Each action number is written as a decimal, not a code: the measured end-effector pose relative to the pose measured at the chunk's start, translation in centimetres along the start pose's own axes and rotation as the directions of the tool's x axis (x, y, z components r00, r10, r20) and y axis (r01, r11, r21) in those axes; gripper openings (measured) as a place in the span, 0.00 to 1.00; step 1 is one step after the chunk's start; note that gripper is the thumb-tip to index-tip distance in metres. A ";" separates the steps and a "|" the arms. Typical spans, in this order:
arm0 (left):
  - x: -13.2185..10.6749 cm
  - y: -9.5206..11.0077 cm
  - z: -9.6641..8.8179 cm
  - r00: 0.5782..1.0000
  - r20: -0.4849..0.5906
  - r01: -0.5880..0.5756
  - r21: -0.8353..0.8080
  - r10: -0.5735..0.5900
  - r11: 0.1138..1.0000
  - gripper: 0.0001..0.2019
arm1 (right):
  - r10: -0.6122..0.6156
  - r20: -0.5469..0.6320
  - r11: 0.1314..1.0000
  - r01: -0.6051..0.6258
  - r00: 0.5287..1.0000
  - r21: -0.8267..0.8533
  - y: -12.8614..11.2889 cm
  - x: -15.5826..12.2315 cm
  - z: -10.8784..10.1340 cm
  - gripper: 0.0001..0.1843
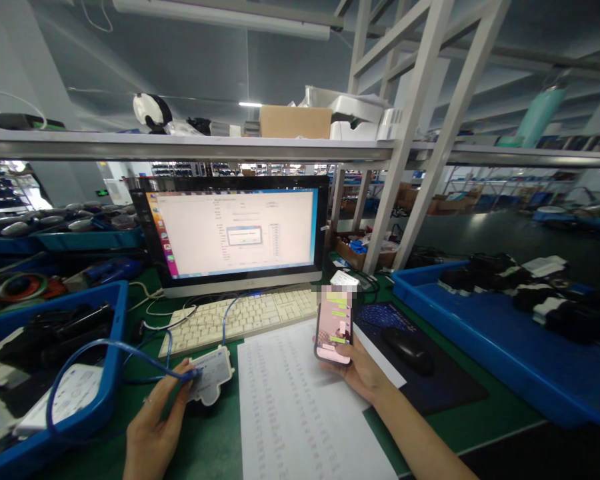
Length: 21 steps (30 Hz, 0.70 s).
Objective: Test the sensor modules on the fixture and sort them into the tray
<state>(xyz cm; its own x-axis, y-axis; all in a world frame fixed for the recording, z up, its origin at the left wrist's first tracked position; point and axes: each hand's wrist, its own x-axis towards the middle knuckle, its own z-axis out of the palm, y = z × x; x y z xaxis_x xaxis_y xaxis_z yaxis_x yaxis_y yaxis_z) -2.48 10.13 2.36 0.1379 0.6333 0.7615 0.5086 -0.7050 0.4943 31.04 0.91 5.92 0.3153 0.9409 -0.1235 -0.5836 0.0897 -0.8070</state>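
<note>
My left hand (156,423) is closed around the end of a blue cable (117,344), where it meets a small white plastic device (211,375) with printing on its face. Whether the fingers grip the plug, the device or both is partly hidden. The device is tilted, just in front of the keyboard (260,312). Over the printed paper sheets (285,413), my right hand (356,370) holds a smartphone (335,327) upright, its thumb on the lit screen. A chat with green bubbles shows there, and its top is blurred out.
Behind the keyboard stands a monitor (230,233) with a dialog box open. A black mouse (408,350) rests on a dark mouse pad (445,390). Blue trays flank the desk: the left tray (115,347) and right tray (460,340) hold black and white parts. A shelf (190,148) runs overhead.
</note>
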 end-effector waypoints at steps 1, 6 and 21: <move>0.0 0.0 0.0 1.000 0.000 0.004 -0.003 -0.004 1.000 0.15 | -0.001 0.000 1.000 0.001 1.000 -0.001 0.0 0.0 0.0 0.33; -0.1 -0.1 0.1 1.000 0.003 0.024 0.000 -0.024 1.000 0.14 | -0.003 0.016 1.000 0.003 1.000 0.012 0.1 0.1 -0.1 0.32; 0.1 0.0 0.1 0.999 -0.013 0.044 -0.027 -0.044 0.999 0.15 | -0.016 -0.007 1.000 0.016 1.000 -0.020 0.1 0.1 -0.1 0.32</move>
<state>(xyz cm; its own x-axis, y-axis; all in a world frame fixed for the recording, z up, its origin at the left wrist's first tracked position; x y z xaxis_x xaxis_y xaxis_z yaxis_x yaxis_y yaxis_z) -2.37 10.23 2.37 0.1041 0.6596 0.7443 0.4908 -0.6850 0.5384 31.04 0.95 5.74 0.3294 0.9372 -0.1146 -0.5638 0.0979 -0.8201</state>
